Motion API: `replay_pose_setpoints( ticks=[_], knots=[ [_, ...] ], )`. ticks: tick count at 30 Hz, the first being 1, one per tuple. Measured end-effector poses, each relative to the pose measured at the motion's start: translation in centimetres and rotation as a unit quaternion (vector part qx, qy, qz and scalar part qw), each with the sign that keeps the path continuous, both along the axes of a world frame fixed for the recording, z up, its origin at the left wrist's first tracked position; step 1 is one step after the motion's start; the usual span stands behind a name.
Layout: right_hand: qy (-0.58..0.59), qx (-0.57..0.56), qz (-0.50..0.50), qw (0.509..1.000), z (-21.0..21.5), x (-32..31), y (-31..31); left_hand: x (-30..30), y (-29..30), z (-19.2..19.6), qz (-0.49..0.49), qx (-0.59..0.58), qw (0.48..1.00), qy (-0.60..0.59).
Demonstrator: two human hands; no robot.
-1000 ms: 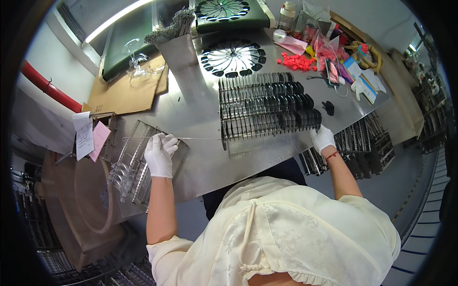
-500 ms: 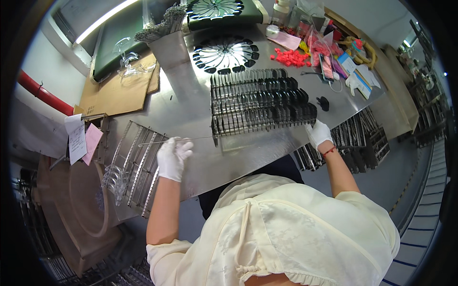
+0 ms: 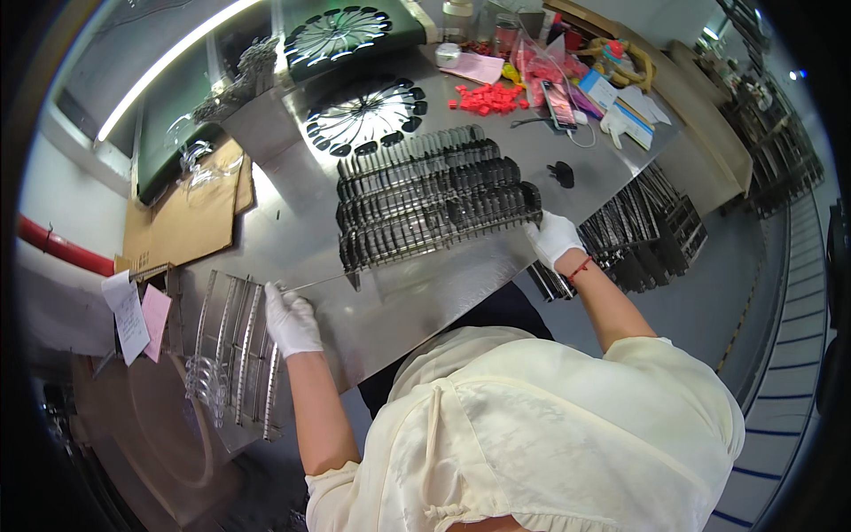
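Observation:
A wire rack [image 3: 439,199] lies across the metal table in front of me, with several rows of dark and clear lens-like pieces standing in it. My left hand [image 3: 291,321], in a white glove, is closed on a thin metal rod [image 3: 324,282] whose other end meets the rack's front left corner. How far the rod runs inside the rack cannot be made out. My gloved right hand [image 3: 555,238] is at the rack's front right end, its fingertips curled against the frame and partly hidden. A loose dark lens [image 3: 562,174] rests right of the rack.
An open metal frame [image 3: 235,350] with clear pieces lies at the left. Behind the rack are a fan of dark lenses [image 3: 365,115] and red bits [image 3: 487,99]. A phone [image 3: 558,105] and boxes [image 3: 625,120] sit at the right. Cardboard [image 3: 182,213] lies back left.
Less of the rod shows left of the rack, and my left hand has come closer to the rack's corner. My right hand stays at the rack's right end. The whole view has shifted and tilted.

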State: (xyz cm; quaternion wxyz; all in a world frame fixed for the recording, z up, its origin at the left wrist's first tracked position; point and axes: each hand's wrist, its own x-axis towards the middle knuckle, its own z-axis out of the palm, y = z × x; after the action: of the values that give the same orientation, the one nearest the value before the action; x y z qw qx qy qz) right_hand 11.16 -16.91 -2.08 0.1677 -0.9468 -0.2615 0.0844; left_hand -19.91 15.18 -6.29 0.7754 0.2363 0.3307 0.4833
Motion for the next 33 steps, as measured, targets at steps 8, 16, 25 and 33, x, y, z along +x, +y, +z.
replay_pose_setpoints(
  ticks=[8,16,25,33],
  knots=[
    [0.001,0.016,-0.029,0.999,-0.1,0.4,0.6,-0.7,1.9,-0.1,-0.086,0.039,0.993,0.075],
    [0.014,0.016,-0.025,0.999,0.7,0.7,1.3,0.5,0.2,1.5,-0.242,0.323,0.87,0.282],
    [0.024,0.016,-0.028,0.999,-0.1,1.0,2.1,1.2,2.1,3.0,-0.116,0.78,0.404,0.464],
    [0.085,-0.004,0.036,0.996,-1.8,0.1,1.5,2.5,2.6,1.0,-0.465,0.188,0.815,0.291]
  ],
)
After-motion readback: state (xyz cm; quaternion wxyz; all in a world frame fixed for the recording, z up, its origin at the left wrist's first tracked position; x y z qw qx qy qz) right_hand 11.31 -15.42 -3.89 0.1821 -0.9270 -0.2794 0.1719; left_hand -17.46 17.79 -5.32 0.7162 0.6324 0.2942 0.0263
